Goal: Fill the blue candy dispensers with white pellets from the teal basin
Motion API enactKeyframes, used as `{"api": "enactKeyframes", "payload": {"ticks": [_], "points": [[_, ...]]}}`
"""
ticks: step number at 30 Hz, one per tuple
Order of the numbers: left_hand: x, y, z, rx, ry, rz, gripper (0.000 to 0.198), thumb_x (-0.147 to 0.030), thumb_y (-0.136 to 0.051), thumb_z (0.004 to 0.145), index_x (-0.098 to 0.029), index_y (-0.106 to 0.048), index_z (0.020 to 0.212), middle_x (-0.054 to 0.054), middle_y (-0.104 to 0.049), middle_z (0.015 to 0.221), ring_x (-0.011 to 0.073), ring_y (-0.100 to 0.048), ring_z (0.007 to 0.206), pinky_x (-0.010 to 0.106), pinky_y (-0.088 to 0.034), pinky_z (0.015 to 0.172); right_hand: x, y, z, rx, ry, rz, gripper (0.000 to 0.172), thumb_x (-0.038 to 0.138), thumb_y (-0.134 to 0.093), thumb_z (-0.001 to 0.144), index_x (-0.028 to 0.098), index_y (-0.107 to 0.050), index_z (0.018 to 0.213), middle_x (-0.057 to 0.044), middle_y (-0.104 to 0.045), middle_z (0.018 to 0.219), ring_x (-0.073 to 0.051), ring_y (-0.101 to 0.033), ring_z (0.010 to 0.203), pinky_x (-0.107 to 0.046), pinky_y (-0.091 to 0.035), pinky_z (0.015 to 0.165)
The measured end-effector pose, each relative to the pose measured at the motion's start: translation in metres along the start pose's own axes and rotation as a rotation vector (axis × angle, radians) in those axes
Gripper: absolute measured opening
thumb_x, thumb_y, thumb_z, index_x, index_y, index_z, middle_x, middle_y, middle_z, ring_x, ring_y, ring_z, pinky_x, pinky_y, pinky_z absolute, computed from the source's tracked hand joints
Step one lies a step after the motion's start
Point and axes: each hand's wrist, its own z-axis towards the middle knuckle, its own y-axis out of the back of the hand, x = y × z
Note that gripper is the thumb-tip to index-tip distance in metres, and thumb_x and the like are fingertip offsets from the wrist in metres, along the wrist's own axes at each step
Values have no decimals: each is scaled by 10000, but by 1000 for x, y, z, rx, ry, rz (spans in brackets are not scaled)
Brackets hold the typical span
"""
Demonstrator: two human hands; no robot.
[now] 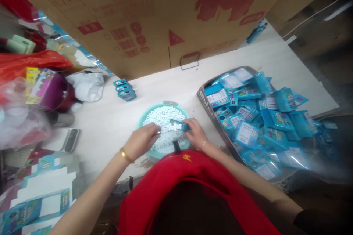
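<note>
In front of me sits a light green basin (141,117), filled with small round white pellets (165,115). My right hand (196,132) grips a small blue box (184,126) over the basin's right half. The box lies tilted, and white pellets show at its left end. My left hand (143,138), with a gold bracelet on the wrist, is closed at the basin's left side. Its fingertips are pinched just above the pellets; what they hold is too small to make out.
A large cardboard box (154,25) stands behind the basin. On the right, a carton (215,121) overflows with blue boxes. Several small blue boxes (125,90) stand upper left of the basin. At far left are a scale (62,139), bags and flat blue-white cartons (44,191).
</note>
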Motion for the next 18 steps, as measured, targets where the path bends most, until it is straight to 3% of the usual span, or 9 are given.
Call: {"api": "enactKeyframes", "payload": {"ticks": [5,9,12,15,16,18], "points": [[-56,41,11,211,59,456,196,-110,-394,885,-158,-577,939,82,-592,909,211,-587,783,309,-475,612,8,-13,7,5,53,47,454,74,-500,751,206,-513,1185,-89,-588,1098,-241,-515,1054,-437,-461,926],[-80,65,6,245,50,564,252,-9,-378,837,-146,-579,905,86,-588,903,214,-590,769,319,-483,614,9,-15,9,-4,34,126,435,97,-503,783,235,-497,1196,-77,-585,1113,-234,-521,1079,-446,-453,951],[-65,67,2,113,71,434,171,-190,-481,881,-161,-551,1035,78,-585,979,200,-602,781,309,-500,625,11,-14,8,-2,2,190,392,138,-525,807,232,-501,1187,-81,-587,1119,-231,-528,1087,-433,-457,951],[-40,46,7,-12,24,221,518,-386,-568,849,-190,-390,1294,105,-521,1215,209,-613,916,320,-521,714,18,-16,7,3,-33,223,356,196,-547,821,212,-514,1175,-94,-599,1097,-236,-548,1065,-425,-476,919],[-33,36,11,-14,-6,182,572,-397,-578,841,-199,-351,1328,112,-497,1264,214,-608,956,320,-519,737,21,-17,7,13,-40,222,344,218,-551,827,209,-525,1170,-95,-607,1088,-242,-554,1063,-430,-480,913],[-21,19,19,28,-58,149,492,-364,-565,851,-206,-397,1286,97,-524,1237,213,-604,972,309,-510,746,29,-17,9,57,-40,209,335,268,-549,845,219,-539,1177,-93,-617,1096,-250,-559,1077,-441,-477,919]]}}
